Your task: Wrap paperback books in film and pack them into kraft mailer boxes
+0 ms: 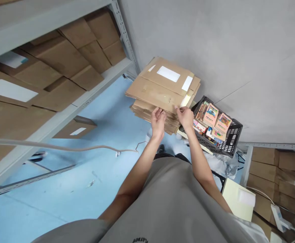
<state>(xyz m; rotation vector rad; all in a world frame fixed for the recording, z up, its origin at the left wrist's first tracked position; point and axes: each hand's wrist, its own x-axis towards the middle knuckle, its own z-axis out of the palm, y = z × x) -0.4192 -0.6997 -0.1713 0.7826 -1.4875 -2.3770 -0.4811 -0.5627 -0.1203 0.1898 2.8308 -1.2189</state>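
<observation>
A stack of flattened cardboard boxes [160, 89] stands in front of me against the grey wall, its layers uneven and white labels on the top piece. At the near edge of the top flattened cardboard box, my right hand [186, 117] pinches the cardboard between thumb and fingers. My left hand [158, 122] is beside it at the same edge, fingers curled in; whether cardboard is between them is hidden. Just right of the stack sits a black plastic crate [235, 135] holding several small, colourful printed packs [210, 114].
A metal shelf [86, 101] full of cardboard boxes [58, 57] rises on the left, with a pale cable [86, 147] across it. Another shelf of boxes [264, 165] stands at right, near a power strip [279, 217]. The floor [69, 192] is blue.
</observation>
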